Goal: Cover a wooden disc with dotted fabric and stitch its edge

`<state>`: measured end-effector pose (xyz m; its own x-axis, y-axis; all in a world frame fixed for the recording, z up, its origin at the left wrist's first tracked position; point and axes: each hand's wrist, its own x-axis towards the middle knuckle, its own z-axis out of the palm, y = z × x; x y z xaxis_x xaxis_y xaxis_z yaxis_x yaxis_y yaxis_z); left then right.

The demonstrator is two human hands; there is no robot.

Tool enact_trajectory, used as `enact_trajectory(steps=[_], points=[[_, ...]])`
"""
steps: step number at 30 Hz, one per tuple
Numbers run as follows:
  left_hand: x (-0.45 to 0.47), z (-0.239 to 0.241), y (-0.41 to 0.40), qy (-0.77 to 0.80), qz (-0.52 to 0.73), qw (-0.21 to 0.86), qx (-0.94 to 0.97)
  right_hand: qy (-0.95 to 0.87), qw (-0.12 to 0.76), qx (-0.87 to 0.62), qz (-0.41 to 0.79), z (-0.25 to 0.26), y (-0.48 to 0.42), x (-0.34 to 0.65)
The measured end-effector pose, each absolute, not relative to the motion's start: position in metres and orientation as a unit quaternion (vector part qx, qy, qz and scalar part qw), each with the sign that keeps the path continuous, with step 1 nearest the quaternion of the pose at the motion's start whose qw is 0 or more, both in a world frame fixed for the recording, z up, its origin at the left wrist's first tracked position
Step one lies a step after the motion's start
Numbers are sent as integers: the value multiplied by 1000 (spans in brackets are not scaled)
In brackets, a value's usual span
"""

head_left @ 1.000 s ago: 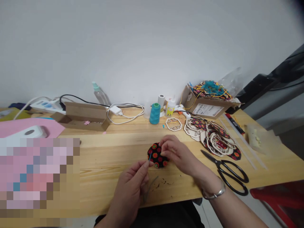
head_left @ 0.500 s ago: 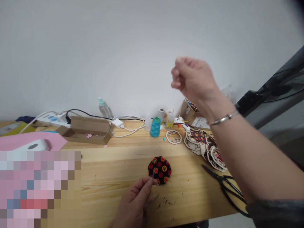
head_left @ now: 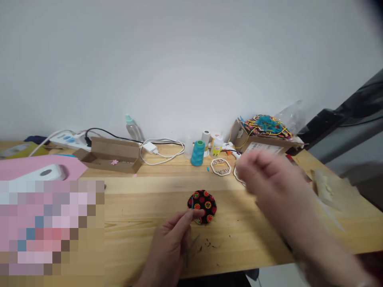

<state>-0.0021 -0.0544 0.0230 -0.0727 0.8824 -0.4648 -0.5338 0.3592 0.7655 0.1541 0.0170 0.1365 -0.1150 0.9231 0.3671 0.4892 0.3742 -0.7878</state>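
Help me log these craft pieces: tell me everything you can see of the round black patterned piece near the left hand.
The round black patterned piece looks like cloth, printed with red, orange, yellow and green flower-like motifs among dark red dots. It lies pattern side up on the wooden table. The left hand overlaps its lower left part, one finger stretched across it, and a thin bluish strand shows against its left side. Whether that finger presses on it cannot be told.

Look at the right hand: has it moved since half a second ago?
Yes, down: the right hand was higher in the view than the cardboard box with teal threads, and now it is mostly lower.
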Motion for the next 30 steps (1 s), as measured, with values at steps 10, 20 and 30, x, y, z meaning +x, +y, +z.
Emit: enact_trajectory(steps=[10, 20, 30], points=[[10, 29, -56, 478, 543, 675, 147, -744, 441, -472, 175, 19, -43, 121], [10, 29, -56, 466, 527, 701, 116, -766, 421, -455, 168, 11, -51, 123], [9, 31, -56, 478, 529, 691, 122, -768, 416, -455, 175, 10, -50, 121]])
